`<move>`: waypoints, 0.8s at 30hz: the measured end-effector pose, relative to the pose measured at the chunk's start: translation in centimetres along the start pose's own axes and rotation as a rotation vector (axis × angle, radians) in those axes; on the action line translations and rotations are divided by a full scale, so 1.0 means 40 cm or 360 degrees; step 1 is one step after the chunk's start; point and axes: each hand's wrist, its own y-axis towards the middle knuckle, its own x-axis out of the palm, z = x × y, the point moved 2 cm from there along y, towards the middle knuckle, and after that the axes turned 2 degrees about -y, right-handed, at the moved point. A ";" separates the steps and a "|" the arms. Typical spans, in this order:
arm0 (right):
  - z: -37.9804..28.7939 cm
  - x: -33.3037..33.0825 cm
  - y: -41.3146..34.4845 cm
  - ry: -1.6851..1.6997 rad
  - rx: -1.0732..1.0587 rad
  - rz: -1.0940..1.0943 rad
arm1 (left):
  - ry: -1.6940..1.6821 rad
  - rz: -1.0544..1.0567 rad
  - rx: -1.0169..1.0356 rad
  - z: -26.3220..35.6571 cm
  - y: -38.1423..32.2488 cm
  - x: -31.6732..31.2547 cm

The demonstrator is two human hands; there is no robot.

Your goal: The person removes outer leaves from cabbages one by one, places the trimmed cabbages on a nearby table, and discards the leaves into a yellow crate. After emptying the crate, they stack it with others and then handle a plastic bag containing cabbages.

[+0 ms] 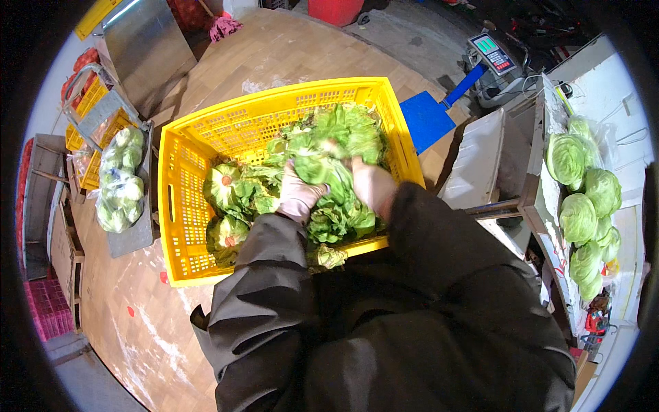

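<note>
A yellow plastic crate (170, 149) in front of me holds leafy green lettuce and loose outer leaves (350, 126). My left hand (301, 195), pale and possibly gloved, curls around a head of lettuce (311, 170) over the middle of the crate. At that head's right side is my right hand (371, 185), blurred, its fingertips hidden among leaves. Whether it grips a leaf is unclear. Two trimmed lettuce heads with brownish cut stems, one farther (219, 188) and one nearer (226, 237), lie at the crate's left end.
Bagged green vegetables (121, 180) rest on a grey platform (131, 239) at left. A blue-plated scale (427, 121) with a lit display stands beyond the crate's right corner. Lettuce heads (576, 216) line a bench at right. A pink mop (225, 28) lies far back.
</note>
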 end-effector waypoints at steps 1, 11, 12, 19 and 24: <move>-0.002 0.013 0.067 -0.0606 -0.0055 0.0009 | 0.0275 0.0019 -0.0038 -0.007 -0.012 0.010; 0.053 -0.089 0.114 0.0312 0.0511 -0.0545 | 0.0489 -0.0123 -0.0382 0.012 -0.088 -0.211; 0.045 -0.129 0.086 0.0334 0.0479 -0.0508 | 0.0605 -0.0139 -0.0395 0.027 -0.091 -0.216; 0.038 -0.383 -0.112 -0.0374 -0.0033 -0.0195 | 0.0502 0.0022 -0.0033 0.091 -0.090 -0.138; 0.027 -0.179 -0.045 -0.0910 -0.0271 -0.0180 | 0.0952 0.0215 0.0039 0.077 -0.099 -0.110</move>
